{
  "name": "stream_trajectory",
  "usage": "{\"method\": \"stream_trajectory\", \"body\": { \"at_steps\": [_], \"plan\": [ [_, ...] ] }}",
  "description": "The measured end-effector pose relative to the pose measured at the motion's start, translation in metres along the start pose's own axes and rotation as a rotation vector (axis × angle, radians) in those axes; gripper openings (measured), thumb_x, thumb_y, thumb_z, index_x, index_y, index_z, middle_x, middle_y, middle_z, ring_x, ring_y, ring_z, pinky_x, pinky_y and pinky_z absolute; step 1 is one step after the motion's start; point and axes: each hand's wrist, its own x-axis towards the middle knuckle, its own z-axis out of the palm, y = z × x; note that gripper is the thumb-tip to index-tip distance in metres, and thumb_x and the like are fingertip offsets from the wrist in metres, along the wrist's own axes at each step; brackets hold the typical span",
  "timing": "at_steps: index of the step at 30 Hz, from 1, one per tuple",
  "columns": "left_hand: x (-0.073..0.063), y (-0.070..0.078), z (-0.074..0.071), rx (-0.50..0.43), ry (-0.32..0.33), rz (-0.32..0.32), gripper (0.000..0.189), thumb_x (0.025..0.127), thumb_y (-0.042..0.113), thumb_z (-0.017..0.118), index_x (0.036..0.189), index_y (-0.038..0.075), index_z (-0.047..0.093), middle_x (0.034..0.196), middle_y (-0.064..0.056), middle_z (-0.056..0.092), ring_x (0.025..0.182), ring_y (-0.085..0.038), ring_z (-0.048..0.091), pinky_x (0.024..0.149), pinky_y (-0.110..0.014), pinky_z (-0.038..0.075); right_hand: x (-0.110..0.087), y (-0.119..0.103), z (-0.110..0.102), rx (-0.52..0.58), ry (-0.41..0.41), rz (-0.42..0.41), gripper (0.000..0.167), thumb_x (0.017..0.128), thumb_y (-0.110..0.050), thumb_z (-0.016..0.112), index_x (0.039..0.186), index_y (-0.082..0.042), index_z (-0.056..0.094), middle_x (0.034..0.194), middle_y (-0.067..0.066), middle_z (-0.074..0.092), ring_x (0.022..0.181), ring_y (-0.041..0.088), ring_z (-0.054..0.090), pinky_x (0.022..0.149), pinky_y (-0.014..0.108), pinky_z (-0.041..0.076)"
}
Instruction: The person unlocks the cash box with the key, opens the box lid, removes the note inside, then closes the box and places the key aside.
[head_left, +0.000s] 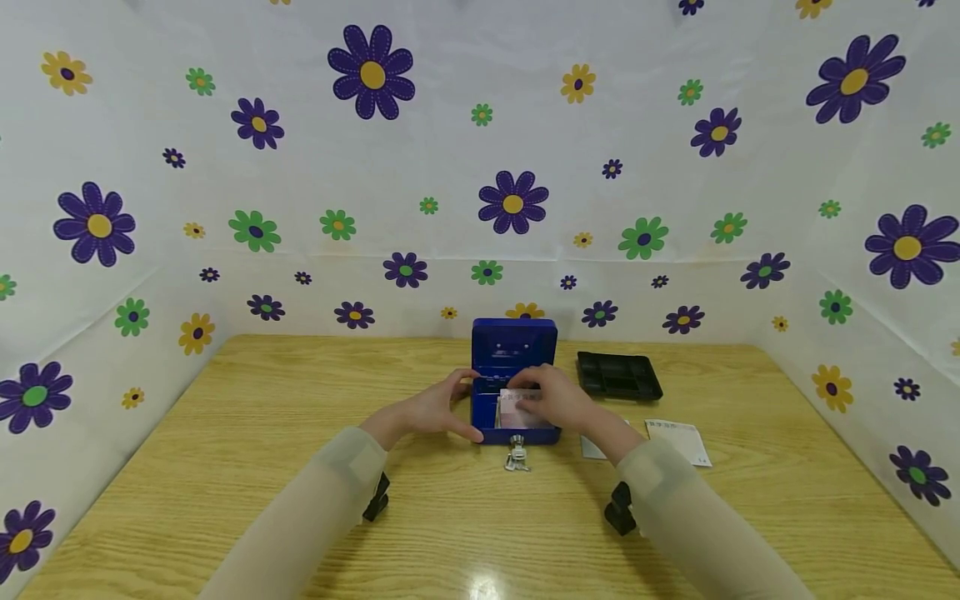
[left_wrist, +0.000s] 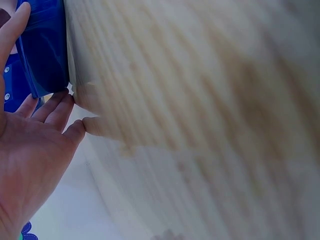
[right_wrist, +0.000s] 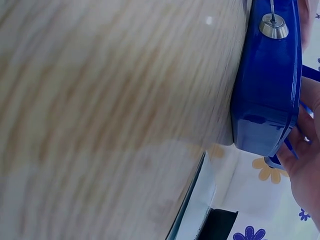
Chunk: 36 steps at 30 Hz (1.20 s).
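A blue metal cash box (head_left: 517, 436) stands with its lid raised, a lock and hanging keys (head_left: 517, 457) on its front. My left hand (head_left: 431, 410) holds the box's left side, thumb at the front corner and fingers farther back. In the left wrist view its fingertips touch the blue wall. Over the box's open inside, my right hand (head_left: 558, 398) pinches a pinkish printed paper note (head_left: 513, 408). The note covers much of the box's right part. The right wrist view shows the right fingers (right_wrist: 306, 125) partly hidden behind the box wall.
A black compartment tray (head_left: 618, 375) lies right of the box. Nearer me is a pale printed paper (head_left: 678, 442), with another paper (head_left: 592, 448) partly under my right forearm. Flower-patterned white sheets (head_left: 427, 167) enclose the wooden table (head_left: 337, 375).
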Motion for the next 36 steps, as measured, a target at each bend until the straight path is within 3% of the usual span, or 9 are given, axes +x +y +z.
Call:
{"method": "stream_trajectory", "body": {
  "at_steps": [18, 31, 36],
  "plan": [
    [0.003, 0.000, 0.000, 0.009, 0.001, 0.012, 0.091, 0.079, 0.021, 0.084, 0.146, 0.012, 0.024, 0.149, -0.018, 0.036, 0.140, -0.030, 0.030, 0.114, -0.046, 0.019, -0.004, -0.005, -0.009, 0.145, 0.067, -0.010, 0.016, 0.095, -0.003, 0.060, 0.107, -0.007, 0.069, 0.107, 0.006, 0.067, 0.103, 0.025, 0.063, 0.090, 0.043, 0.050],
    [0.003, 0.001, 0.001, 0.013, 0.010, -0.016, 0.094, 0.077, 0.020, 0.085, 0.147, 0.013, 0.024, 0.149, -0.017, 0.036, 0.139, -0.029, 0.031, 0.114, -0.045, 0.019, -0.011, -0.009, -0.032, 0.219, 0.196, -0.017, 0.016, 0.096, -0.002, 0.059, 0.108, -0.004, 0.069, 0.106, 0.008, 0.068, 0.098, 0.024, 0.062, 0.087, 0.041, 0.052],
    [0.003, 0.001, 0.001, 0.001, 0.011, -0.003, 0.093, 0.077, 0.018, 0.085, 0.147, 0.011, 0.024, 0.149, -0.017, 0.036, 0.139, -0.029, 0.032, 0.114, -0.046, 0.019, -0.021, -0.008, -0.043, 0.251, 0.211, 0.023, 0.018, 0.098, -0.005, 0.057, 0.111, -0.005, 0.068, 0.109, 0.009, 0.067, 0.096, 0.023, 0.061, 0.083, 0.041, 0.052]
  ]
}}
